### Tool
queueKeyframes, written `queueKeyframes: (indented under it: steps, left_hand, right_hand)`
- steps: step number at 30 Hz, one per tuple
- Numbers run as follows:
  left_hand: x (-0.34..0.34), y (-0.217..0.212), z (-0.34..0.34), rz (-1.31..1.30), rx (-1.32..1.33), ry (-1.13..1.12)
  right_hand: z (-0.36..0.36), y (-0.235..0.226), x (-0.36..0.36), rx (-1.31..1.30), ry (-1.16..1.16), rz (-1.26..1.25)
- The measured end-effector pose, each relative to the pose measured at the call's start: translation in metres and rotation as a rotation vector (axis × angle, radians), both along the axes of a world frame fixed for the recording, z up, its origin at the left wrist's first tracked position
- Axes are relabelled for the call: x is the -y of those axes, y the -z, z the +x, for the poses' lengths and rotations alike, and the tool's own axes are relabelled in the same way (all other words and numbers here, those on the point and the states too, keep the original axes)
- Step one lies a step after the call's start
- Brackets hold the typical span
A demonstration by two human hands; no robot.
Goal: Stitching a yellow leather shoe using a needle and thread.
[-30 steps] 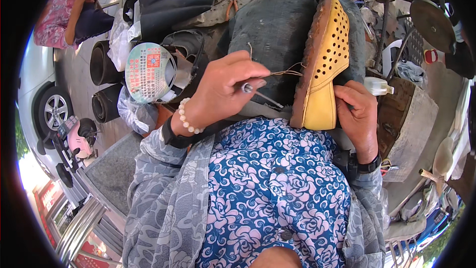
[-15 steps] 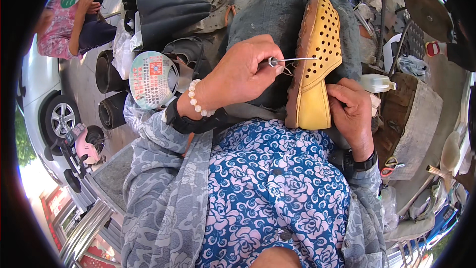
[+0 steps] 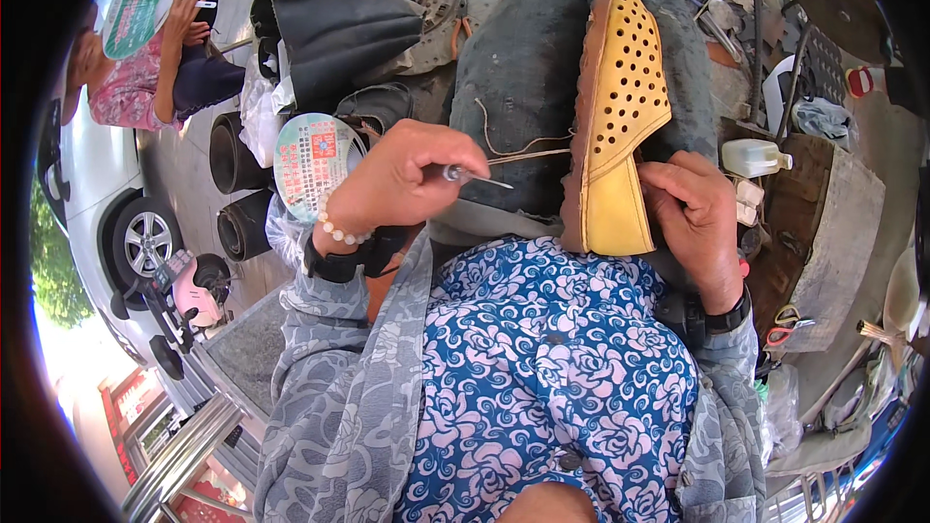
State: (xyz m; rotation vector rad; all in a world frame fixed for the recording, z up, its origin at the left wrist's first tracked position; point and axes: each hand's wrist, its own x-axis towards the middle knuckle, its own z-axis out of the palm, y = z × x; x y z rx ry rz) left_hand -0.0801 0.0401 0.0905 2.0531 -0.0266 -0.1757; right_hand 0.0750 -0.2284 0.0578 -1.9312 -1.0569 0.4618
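Observation:
A yellow shoe (image 3: 622, 87) with round punched holes and a brown sole lies on its side on the dark cloth (image 3: 523, 68) over my lap, toe pointing away. My left hand (image 3: 412, 174), with a beaded bracelet, is closed round an awl (image 3: 484, 179); its bare metal shaft points right, apart from the shoe. A pale thread (image 3: 533, 154) runs taut from the sole edge to my left fingers, and a loose length curls above it. At the shoe's opening, my right hand (image 3: 693, 208) has its fingers curled against the heel-side edge; its fingertips are partly hidden.
A wooden block (image 3: 843, 232) with scissors (image 3: 787, 325) and a plastic bottle (image 3: 756, 158) stands at right. Dark leather (image 3: 344, 24) and a round printed fan (image 3: 312, 165) are at left. Another person (image 3: 145, 87) sits at far left, near a parked car (image 3: 107, 223).
My left hand has drawn the awl leftward, away from the shoe, and the thread now stretches between them. The right hand stays at the shoe's opening.

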Motion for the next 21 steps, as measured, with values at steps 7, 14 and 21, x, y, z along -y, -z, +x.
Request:
queueKeyframes:
  steps: [7,14,21]
  left_hand:
    - [-0.023,-0.015,-0.057,-0.276,-0.465,-0.302]
    - [0.004,0.022,-0.055,-0.347,-0.356,-0.587]
    - [-0.004,0.050,-0.037,-0.871,-0.372,-0.891]
  right_hand:
    - [0.002,-0.004,0.004,0.002,-0.016,-0.025]
    - [0.000,-0.002,0.004,-0.061,0.011,0.064]
    - [-0.005,-0.007,0.004,-0.022,-0.015,-0.084]
